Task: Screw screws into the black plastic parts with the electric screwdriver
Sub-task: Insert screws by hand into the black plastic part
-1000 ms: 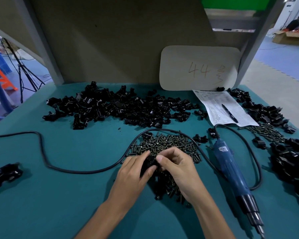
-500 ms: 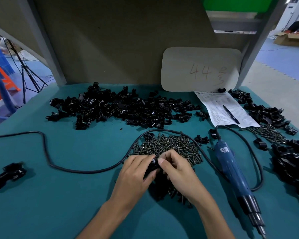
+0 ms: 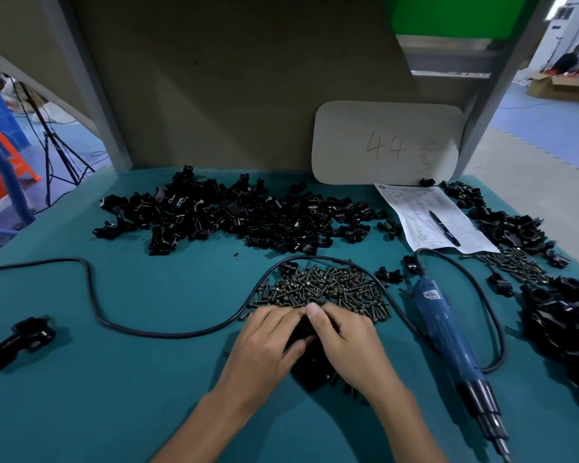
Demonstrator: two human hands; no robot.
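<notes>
Hands meet low in the middle of the teal table [image 3: 131, 389]. The left hand [image 3: 264, 344] and the right hand [image 3: 346, 344] curl in against each other, thumbs and fingertips pinching one black part [image 3: 300, 332] between them, close over the cloth. Whether a screw sits under the right thumb I cannot tell.

At twelve o'clock from the hands, right against the fingertips, lies the screw pile [image 3: 325, 289]. The black cable [image 3: 94, 295] rings its far side, then loops out to nine o'clock and off the left edge. The electric screwdriver [image 3: 448, 335] lies untouched at three o'clock, its blue body slanting so the tip points to five o'clock, close to the near-right edge.

The widest bare stretch runs from seven to nine o'clock, between the cable and the near edge, with only a lone black piece [image 3: 24, 335] near the left edge. Farther out at twelve o'clock, the big heap of black parts [image 3: 234, 215] spreads across the back, near the drab back panel [image 3: 248, 78] that closes that side. The right side is crowded. A second heap [image 3: 565, 329] at three to four o'clock reaches the right edge, with a smaller scatter of screws [image 3: 515, 265] at two o'clock. Only a narrow lane lies between it and the screwdriver, and the cable loop crosses part of it.

At one o'clock a pale card [image 3: 386, 145] leans on the panel, with "44" handwritten on it and a character after that I cannot read. Below it lies a printed sheet [image 3: 415, 208] with a pen [image 3: 444, 227] on it, the print too small to read. The screwdriver's white label carries scrawl I cannot make out.
</notes>
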